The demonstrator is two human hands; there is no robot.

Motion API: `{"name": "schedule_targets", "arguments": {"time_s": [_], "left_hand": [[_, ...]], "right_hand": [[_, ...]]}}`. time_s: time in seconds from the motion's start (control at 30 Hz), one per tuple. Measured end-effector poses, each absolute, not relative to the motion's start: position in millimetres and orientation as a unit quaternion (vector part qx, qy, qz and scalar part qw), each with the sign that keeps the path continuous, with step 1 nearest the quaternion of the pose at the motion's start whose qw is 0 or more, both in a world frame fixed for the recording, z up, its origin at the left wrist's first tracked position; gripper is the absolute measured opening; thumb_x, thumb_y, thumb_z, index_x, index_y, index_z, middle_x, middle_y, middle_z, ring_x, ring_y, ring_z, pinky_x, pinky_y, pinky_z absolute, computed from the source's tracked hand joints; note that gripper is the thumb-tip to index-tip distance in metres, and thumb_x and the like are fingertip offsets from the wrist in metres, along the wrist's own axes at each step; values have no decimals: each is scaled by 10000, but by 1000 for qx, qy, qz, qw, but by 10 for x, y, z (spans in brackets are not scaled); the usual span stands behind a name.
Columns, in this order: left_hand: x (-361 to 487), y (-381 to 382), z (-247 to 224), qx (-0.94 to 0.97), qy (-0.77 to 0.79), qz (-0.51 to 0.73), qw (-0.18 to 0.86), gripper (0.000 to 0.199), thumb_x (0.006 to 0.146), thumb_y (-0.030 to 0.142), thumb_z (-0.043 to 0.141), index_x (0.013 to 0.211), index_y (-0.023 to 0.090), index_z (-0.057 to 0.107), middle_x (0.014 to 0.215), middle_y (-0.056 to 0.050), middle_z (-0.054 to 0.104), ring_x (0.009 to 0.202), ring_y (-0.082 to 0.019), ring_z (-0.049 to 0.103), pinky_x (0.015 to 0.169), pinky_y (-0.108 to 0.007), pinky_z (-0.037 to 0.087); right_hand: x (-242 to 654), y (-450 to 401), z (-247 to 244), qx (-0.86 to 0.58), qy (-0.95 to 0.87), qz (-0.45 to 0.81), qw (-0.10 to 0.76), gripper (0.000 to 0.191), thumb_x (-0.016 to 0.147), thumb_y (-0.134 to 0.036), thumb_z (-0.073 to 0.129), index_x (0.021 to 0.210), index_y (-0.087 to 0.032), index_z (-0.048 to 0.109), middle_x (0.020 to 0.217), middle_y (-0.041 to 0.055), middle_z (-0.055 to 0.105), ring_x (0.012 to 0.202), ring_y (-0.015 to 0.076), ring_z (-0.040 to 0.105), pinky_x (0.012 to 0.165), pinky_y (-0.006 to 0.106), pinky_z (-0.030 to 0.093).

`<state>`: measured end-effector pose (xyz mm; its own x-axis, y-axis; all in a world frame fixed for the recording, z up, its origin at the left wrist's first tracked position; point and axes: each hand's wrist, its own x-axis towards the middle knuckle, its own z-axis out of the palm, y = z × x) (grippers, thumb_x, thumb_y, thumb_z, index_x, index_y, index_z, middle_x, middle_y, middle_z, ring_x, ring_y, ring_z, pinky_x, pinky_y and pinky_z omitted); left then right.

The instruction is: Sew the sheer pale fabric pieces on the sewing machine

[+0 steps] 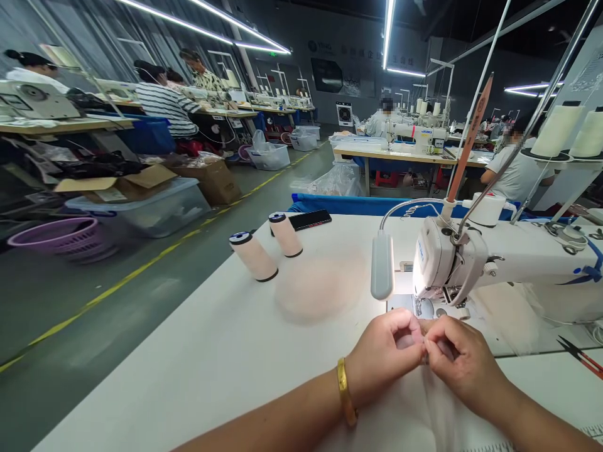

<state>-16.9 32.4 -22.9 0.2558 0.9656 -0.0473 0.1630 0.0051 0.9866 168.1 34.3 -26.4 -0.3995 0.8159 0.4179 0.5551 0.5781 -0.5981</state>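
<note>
My one view comes from a camera worn on the person's head, facing forward and tipped down across the smooth white table. The bare left hand and bare right hand sit close to the lens, low and right of centre. The glossy white sewing machine stands just beyond, toward the right edge. Over the table's far edge I look a long way, out to a dark grey wall near the top.

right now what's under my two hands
Pale sheer fabric shows below the left hand and right hand, with the white table around it. Whatever lies directly beneath them is covered by the hands themselves.
</note>
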Motion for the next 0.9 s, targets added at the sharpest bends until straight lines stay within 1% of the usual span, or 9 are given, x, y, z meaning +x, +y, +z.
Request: {"name": "schedule_targets", "arguments": {"time_s": [0.17,0.33,0.4,0.47,0.57,0.67,0.73,0.83,0.9], "left_hand": [[-153,301,-204,580,484,380,533,174,669,293,671,713,206,526,625,57,515,628,-128,438,576,-251,352],[-148,309,-161,573,464,370,566,250,680,292,673,906,183,666,743,32,603,687,-143,509,646,-266,422],[-155,315,-159,580,465,361,564,206,690,294,664,861,179,684,737,26,603,696,-144,505,651,-264,418],[-163,318,-167,582,473,359,556,152,688,301,662,779,180,655,715,28,585,693,-141,489,637,-257,403],[-174,316,-183,577,486,353,553,160,688,324,677,719,192,592,662,46,539,649,-131,456,590,-248,369],[-180,309,-188,591,489,355,534,193,727,348,684,677,200,570,621,53,510,608,-126,443,565,-248,361],[-187,307,-183,620,492,362,492,194,756,356,683,671,194,620,644,36,538,629,-137,471,586,-256,383],[-208,314,-168,668,488,359,432,204,805,360,657,697,197,716,705,3,598,723,-170,529,655,-272,418],[-223,323,-158,685,483,354,416,227,831,358,631,689,208,728,714,-7,615,782,-190,547,700,-283,427]], "right_hand": [[1670,339,-243,-423,-812,197,350,188,917,-238,524,729,-242,529,611,-56,566,554,131,513,525,223,399],[1671,333,-257,-428,-808,209,346,176,922,-231,517,750,-241,554,633,-47,571,578,138,526,542,232,413],[1676,332,-264,-429,-808,210,346,175,926,-241,521,756,-239,563,635,-44,576,582,141,533,548,235,419],[1680,332,-264,-430,-809,208,343,178,931,-254,522,759,-239,567,636,-43,579,581,142,534,549,236,420],[1682,334,-251,-439,-807,205,339,182,922,-252,521,742,-242,550,610,-50,560,562,139,518,530,231,403],[1679,340,-247,-450,-800,204,341,171,897,-243,525,726,-243,535,576,-60,531,535,135,497,503,226,378],[1676,346,-254,-456,-796,201,345,154,880,-240,528,726,-243,537,562,-63,514,523,133,487,493,227,367],[1674,350,-268,-465,-790,199,346,139,866,-243,529,727,-243,536,550,-67,492,513,133,478,484,230,356],[1672,350,-282,-471,-787,205,343,142,866,-251,530,724,-245,528,549,-67,481,513,136,476,481,233,352]]}}
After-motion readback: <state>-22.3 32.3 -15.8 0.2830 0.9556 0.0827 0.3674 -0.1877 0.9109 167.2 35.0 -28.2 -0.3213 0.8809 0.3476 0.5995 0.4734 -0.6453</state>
